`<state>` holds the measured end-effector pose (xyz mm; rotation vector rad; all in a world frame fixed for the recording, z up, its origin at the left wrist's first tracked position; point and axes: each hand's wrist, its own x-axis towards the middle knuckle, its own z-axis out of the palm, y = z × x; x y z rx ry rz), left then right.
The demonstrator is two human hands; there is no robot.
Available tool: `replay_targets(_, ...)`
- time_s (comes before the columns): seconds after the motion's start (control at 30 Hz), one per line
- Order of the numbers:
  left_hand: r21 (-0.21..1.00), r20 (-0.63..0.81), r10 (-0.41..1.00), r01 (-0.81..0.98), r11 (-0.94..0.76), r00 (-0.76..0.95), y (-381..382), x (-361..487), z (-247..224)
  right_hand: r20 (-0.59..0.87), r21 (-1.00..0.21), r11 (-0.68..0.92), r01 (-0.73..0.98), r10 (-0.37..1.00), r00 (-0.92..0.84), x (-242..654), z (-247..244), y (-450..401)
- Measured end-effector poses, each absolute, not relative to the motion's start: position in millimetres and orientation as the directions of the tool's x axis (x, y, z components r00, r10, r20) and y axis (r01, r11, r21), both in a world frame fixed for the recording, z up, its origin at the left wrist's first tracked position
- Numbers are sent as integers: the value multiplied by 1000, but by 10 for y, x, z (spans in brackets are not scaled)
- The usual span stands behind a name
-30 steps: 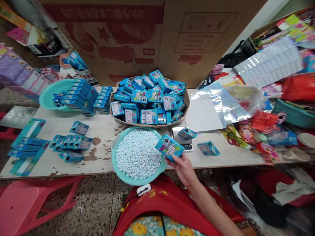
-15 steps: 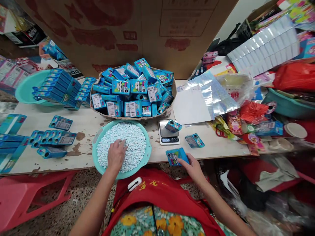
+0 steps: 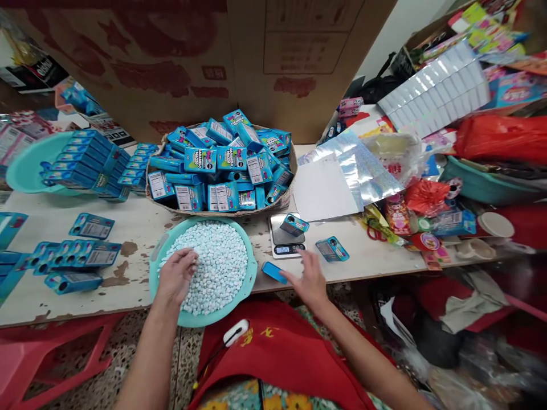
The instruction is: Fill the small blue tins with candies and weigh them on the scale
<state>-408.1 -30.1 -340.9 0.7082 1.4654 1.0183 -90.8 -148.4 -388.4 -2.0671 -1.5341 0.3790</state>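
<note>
My left hand is over the left side of a turquoise basin filled with small pale blue candies. Its fingertips are pinched together; what they hold, if anything, is too small to make out. My right hand has its fingers spread. Its thumb is close to a small blue box standing near the table's front edge; whether they touch is unclear. Just beyond these fingers is a digital scale with a blue candy box on its plate. Another box lies right of the scale.
A cut-down carton heaped with blue boxes stands behind the basin. Rows of boxes stand at the left. White sheet, shiny film and wrapped goods crowd the right. A large cardboard box rises behind.
My left hand has lifted from the candies and moved left, its fingers now pinched. My right hand has let go of the blue box, now upright on the table, and its fingers have opened.
</note>
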Motion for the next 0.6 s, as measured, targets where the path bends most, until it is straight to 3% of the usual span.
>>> replay_targets(0.03,867,-485,865,-207,454,-133,-295,-4090,-3384,157,-595,-221,772,911,382,-797,-3872,-1380)
replay_targets(0.1,846,-517,851,-208,491,-93,-301,-4095,-3358,231,-653,-230,722,847,479,-579,-3883,-1102)
replay_targets(0.17,848,-530,847,-11,530,-50,-324,-4089,-3354,167,-724,-220,653,863,476,-428,-3900,-807)
replay_targets(0.23,838,-481,877,288,463,-9,-350,-4083,-3341,103,-779,-206,592,889,446,-397,-3839,-595)
replay_targets(0.3,770,-386,923,554,317,8,-365,-4077,-3289,158,-793,-122,597,905,395,-496,-3654,-522)
replay_targets(0.37,689,-322,946,692,214,28,-366,-4057,-3179,276,-769,25,639,914,297,-698,-3381,-568)
replay_targets(0.47,721,-275,952,683,114,132,-354,-3976,-2910,322,-756,187,627,940,109,-1100,-3022,-701)
replay_targets(0.6,756,-29,943,625,-196,330,-339,-3821,-2559,279,-778,275,565,957,-82,-1607,-2904,-747)
